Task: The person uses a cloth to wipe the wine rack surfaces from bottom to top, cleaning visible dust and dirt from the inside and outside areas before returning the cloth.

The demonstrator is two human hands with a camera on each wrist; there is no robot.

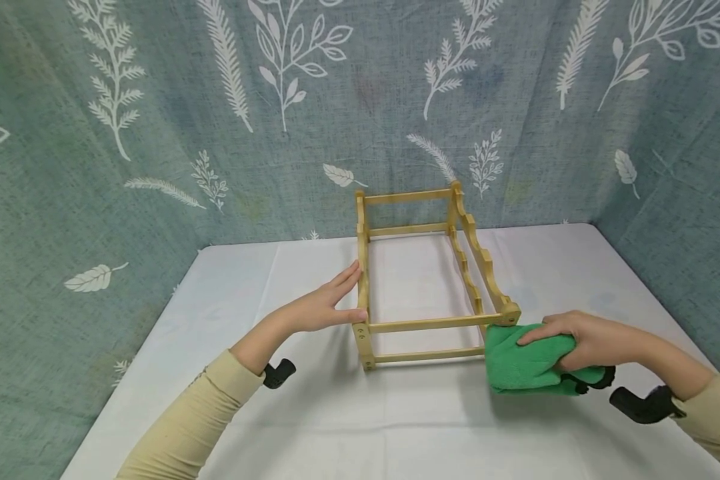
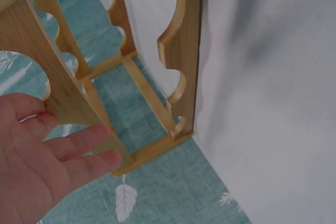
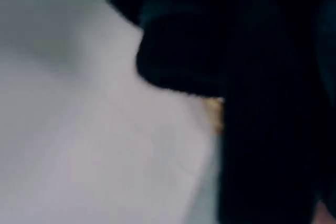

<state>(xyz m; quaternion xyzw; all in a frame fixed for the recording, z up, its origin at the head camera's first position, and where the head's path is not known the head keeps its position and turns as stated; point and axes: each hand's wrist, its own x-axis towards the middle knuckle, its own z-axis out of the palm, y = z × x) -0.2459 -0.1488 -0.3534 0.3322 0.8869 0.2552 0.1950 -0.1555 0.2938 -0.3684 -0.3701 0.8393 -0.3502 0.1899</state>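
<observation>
A light wooden rack (image 1: 435, 323) with scalloped sides stands on the white-covered table. My left hand (image 1: 321, 303) lies against its near left side, fingers extended along the board and thumb at the front corner. In the left wrist view, the fingertips (image 2: 86, 142) touch the wooden side board (image 2: 79, 98) beside its curved cutouts. My right hand (image 1: 585, 340) grips a folded green towel (image 1: 525, 363) with black edging, thumb and fingers pinching its right part. The towel sits right at the rack's front right corner. Dark material (image 3: 178, 51) fills much of the right wrist view.
A blue-green curtain (image 1: 366, 133) with white leaf prints hangs behind the table and along both sides. The white tablecloth (image 1: 312, 427) spreads around the rack. Black wrist mounts (image 1: 645, 405) stick out near both cuffs.
</observation>
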